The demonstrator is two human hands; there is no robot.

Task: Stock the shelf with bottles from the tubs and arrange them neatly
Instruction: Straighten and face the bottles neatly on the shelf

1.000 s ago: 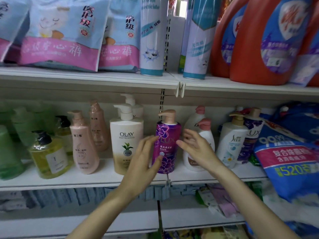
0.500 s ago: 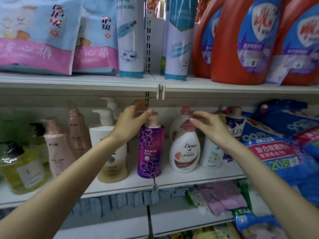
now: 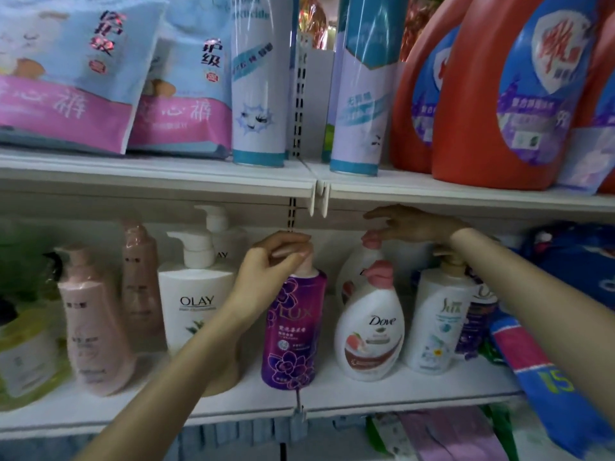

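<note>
The purple Lux bottle (image 3: 293, 334) is standing upright near the front edge of the middle shelf (image 3: 416, 390), right at the seam where two shelf boards are meeting. The left hand (image 3: 273, 261) is gripping its pump head from above, with the fingers curled around it, so most of the pump is hidden. Just to the left, the white Olay bottle (image 3: 196, 307) is standing, and the left forearm is covering its lower right part. Two pink bottles (image 3: 93, 327) are standing further toward the left end, one behind the other.

Just to the right of the Lux bottle, the front Dove bottle (image 3: 369, 331) is standing apart from it, and a second Dove bottle (image 3: 352, 271) is standing behind. The right hand (image 3: 409, 224) is hovering under the upper shelf (image 3: 166, 181), over the pink pump of the rear one. Its fingers are lying loosely stretched and holding nothing; whether the thumb is touching the pump, I cannot tell. A white bottle with a beige pump (image 3: 436, 327) is standing below the right wrist.
</note>
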